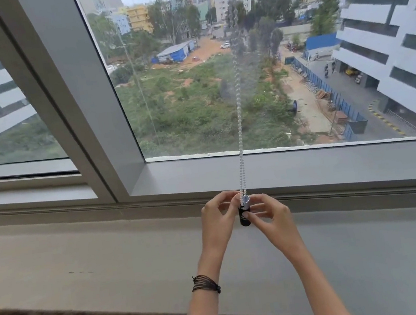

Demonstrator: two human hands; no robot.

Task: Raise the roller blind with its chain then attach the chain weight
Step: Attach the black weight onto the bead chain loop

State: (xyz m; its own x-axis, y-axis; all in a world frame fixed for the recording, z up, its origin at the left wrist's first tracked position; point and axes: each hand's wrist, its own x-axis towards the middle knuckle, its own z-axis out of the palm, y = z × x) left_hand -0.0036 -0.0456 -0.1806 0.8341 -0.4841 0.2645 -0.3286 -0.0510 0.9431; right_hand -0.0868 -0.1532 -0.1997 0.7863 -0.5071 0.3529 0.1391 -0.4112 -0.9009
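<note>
Left hand (217, 218), right hand (270, 215) — both pinching one chain weight (245, 219) (black), two chain strands (238, 121) above

The chain (238, 115) runs off the top edge, blurred higher up; fingers (258, 207) cover parts of the chain weight (244, 221), its clasp unclear.

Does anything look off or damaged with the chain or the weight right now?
Nothing stands out. The chain hangs straight, with no visible kink or break, down to the weight, which the left hand and right hand hold between them. The blind itself is out of view.
</note>
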